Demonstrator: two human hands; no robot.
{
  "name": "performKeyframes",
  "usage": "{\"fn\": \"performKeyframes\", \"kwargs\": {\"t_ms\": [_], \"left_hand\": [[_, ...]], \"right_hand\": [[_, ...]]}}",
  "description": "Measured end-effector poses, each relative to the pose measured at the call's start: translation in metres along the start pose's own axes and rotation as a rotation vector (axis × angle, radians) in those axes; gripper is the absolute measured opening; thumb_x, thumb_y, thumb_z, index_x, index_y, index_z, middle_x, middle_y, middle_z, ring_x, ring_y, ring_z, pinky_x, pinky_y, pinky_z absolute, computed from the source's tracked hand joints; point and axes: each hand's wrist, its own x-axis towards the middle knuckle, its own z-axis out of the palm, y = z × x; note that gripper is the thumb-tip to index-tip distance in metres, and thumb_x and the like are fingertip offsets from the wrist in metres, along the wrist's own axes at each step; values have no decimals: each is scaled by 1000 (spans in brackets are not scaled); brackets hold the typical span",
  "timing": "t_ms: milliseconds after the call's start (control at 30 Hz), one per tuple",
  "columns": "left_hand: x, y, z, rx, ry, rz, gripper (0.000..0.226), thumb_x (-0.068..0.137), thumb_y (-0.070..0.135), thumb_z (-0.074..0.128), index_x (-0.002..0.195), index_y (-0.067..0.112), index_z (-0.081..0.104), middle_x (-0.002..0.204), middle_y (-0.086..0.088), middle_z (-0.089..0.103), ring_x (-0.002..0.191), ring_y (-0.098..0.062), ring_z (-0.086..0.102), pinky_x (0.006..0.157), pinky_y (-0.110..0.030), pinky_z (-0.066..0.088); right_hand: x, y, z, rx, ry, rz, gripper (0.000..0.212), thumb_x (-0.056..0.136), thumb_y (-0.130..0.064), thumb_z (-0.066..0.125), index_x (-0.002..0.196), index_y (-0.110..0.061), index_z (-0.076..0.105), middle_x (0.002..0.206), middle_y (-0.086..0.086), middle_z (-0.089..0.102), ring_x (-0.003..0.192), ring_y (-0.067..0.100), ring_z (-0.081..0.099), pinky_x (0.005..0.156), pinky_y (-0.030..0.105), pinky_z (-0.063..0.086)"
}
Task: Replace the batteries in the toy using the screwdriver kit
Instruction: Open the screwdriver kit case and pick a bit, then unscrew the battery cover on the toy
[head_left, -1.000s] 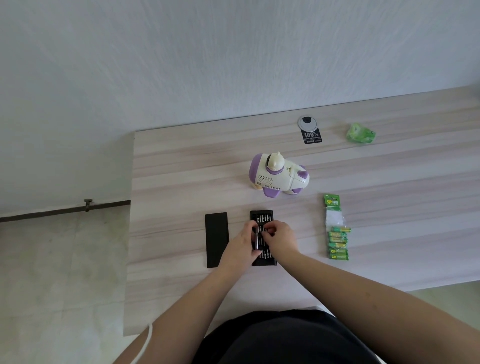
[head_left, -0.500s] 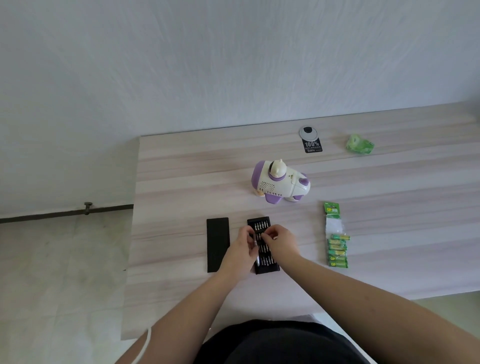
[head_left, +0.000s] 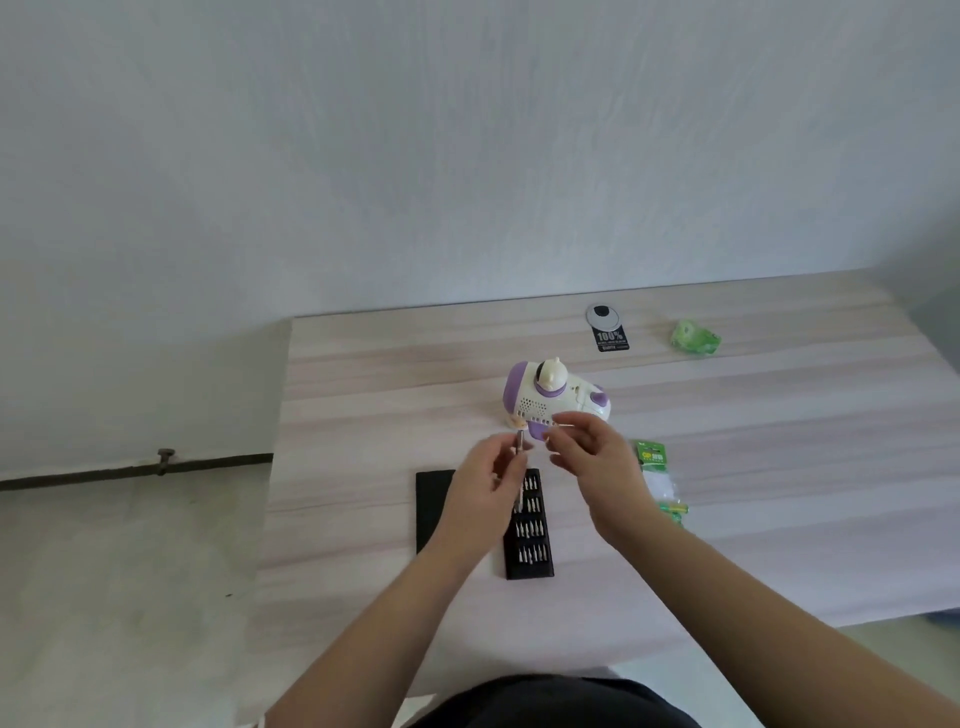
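Nearest the viewer on the table (head_left: 363, 519), the bit tray (head_left: 530, 535) lies open, its black lid (head_left: 432, 499) just left. Above the tray, the left hand (head_left: 483, 499) grips the screwdriver handle (head_left: 519, 447) (upright); the right hand (head_left: 597, 457) pinches a thin bit (head_left: 563, 426). Beyond the tray stands the toy (head_left: 556, 400); the battery pack (head_left: 655, 467) lies right of the tray.

We hold both hands raised close together, forearms reaching forward from below. Our left hand (head_left: 485, 486) curls its fingers round a driver handle (head_left: 519, 447), which stands upright. Our right hand (head_left: 597, 457) pinches a thin bit (head_left: 563, 425) between thumb and forefinger, its other fingers loosely spread. The hands are just apart.
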Motion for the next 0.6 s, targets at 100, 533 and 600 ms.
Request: {"fn": "performKeyframes", "kwargs": {"t_ms": [100, 533, 600], "left_hand": [[-5, 32, -9, -88, -23, 87, 16, 100, 18, 49, 111, 18, 61, 86, 2, 62, 68, -7, 57, 66, -24, 49], [-34, 100, -35, -68, -36, 416, 23, 98, 7, 51, 116, 16, 62, 85, 8, 70, 76, -9, 66, 74, -14, 49], [-37, 101, -36, -61, -16, 416, 24, 98, 8, 53, 117, 20, 62, 87, 7, 71, 76, -9, 67, 73, -14, 50]], "right_hand": [[-17, -35, 5, 91, -22, -67, 13, 92, -8, 61, 103, -11, 65, 92, 6, 73, 87, 13, 68, 78, 25, 54], [-90, -114, 14, 36, 4, -327, 10, 96, -9, 54, 97, -2, 61, 88, 10, 76, 85, 21, 72, 79, 26, 57], [-96, -116, 15, -11, -5, -345, 11, 97, -10, 53, 98, -1, 59, 87, 6, 76, 83, 17, 73, 78, 23, 57]]}}
